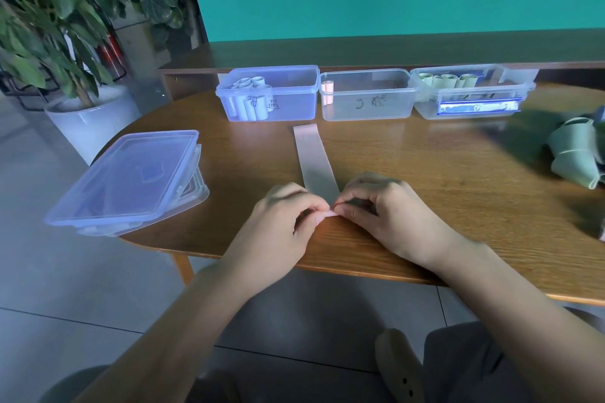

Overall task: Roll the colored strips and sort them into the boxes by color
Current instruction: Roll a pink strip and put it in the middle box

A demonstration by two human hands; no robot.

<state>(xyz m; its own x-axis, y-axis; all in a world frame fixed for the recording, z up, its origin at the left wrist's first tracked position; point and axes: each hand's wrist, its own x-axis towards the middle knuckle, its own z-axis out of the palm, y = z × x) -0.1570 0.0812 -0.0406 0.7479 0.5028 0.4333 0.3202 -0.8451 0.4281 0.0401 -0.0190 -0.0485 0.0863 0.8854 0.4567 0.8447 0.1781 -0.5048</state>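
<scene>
**Pink strip pinched at its near end by both hands, centre of frame**

Hidden or unclear: the near end of the pink strip [316,160] is covered by the fingertips, so how far it is rolled cannot be told. Handwritten labels on the 3 boxes are illegible. The green strips [576,154] at the right edge are blurred and partly cut off.

Orientation: the strip lies flat on the bench [425,180], long axis running from the hands toward the upper centre, tilted slightly left. Its far end stops just short of the boxes and bears a small, unreadable mark.

Hands: the left hand [288,209] and right hand [376,203] meet at the strip's near end, fingers curled, each pinching it.

Boxes, upper centre, in 1 row: blue box [294,108] holding white rolls, clear middle box [386,108] holding 1 pink roll [327,87], right box [471,108] holding green rolls.

Stacked lids [131,180] sit at the left edge of the bench.
</scene>
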